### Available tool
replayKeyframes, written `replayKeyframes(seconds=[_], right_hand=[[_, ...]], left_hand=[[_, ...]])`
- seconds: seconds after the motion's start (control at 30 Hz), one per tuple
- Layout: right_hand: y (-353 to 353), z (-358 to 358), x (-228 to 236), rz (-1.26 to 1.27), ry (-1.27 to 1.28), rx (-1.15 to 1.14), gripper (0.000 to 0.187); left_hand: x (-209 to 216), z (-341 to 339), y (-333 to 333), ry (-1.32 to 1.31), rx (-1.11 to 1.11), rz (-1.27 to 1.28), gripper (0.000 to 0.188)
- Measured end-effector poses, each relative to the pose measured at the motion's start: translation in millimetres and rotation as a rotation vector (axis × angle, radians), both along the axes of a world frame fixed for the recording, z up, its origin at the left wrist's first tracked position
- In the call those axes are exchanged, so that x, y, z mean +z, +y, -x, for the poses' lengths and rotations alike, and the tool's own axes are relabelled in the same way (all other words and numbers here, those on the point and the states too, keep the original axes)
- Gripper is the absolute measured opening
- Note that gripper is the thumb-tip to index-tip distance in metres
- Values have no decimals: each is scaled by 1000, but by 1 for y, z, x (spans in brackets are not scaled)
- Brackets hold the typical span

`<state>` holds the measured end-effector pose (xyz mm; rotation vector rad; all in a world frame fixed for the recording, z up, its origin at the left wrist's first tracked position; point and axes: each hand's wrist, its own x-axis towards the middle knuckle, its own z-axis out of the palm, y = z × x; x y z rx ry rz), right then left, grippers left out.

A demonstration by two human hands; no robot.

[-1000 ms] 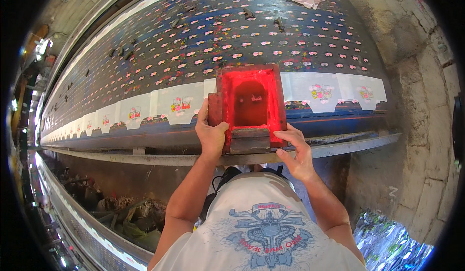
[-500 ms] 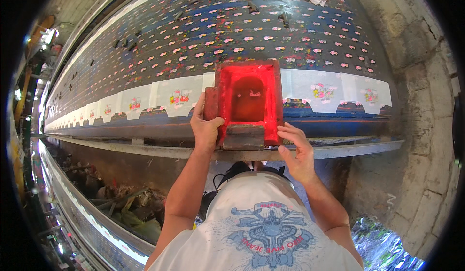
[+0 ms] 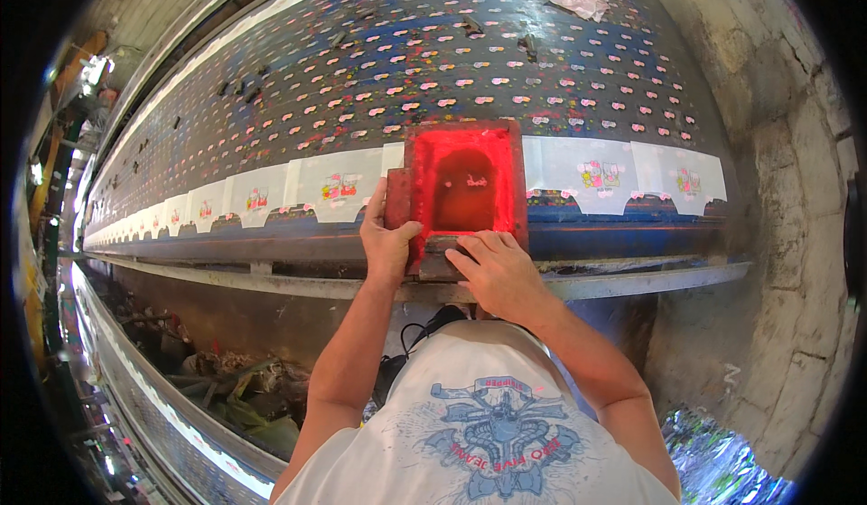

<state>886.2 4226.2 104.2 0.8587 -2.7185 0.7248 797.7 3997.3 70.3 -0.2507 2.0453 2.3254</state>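
Note:
A screen-printing frame (image 3: 420,157) coated inside with bright red ink lies over the near edge of the long printing table, covering part of the row of white cut pieces (image 3: 596,171). My left hand (image 3: 386,247) is closed on the frame's left side, thumb on the near corner and fingers along a side block. Across the near end of the frame sits a dark squeegee (image 3: 438,263). My right hand (image 3: 499,275) has its fingers over the squeegee's right part, hiding that part. Through the mesh window (image 3: 463,198) a small pale print shows.
The dark table top (image 3: 361,89) carries many small repeated prints. Several dark lumps (image 3: 528,49) and a crumpled pinkish cloth (image 3: 582,1) lie on it. A metal rail (image 3: 632,284) runs along its near edge. At right stands a block wall (image 3: 786,234); debris (image 3: 244,383) lies at lower left.
My right hand has moved left from the frame's right near corner onto the squeegee. My left hand keeps its hold on the frame, which shows slightly lower in view.

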Motion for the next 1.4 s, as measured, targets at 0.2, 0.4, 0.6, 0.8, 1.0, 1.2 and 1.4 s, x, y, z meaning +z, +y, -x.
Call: replayKeyframes(seconds=[0.2, 0.4, 0.6, 0.8, 1.0, 1.2, 1.4], right_hand=[[10, 32, 17, -82, -124, 82, 35], [29, 108, 48, -128, -347, 41, 44], [30, 151, 16, -47, -105, -132, 56], [5, 103, 5, -170, -13, -130, 59], [-15, 41, 12, -197, -62, -149, 61], [-26, 5, 20, -195, -132, -159, 60], [-28, -13, 30, -139, -275, -155, 54]], left_hand=[[-23, 4, -2, 57, 45, -55, 82], [-9, 15, -10, -21, -25, -58, 77], [1, 23, -15, -85, -65, -14, 79], [-4, 24, -21, -58, -108, 15, 80], [-10, 23, -20, -24, -110, -25, 78], [-27, 9, -7, 65, -11, -93, 80], [-18, 2, -2, 147, -18, 111, 90]])
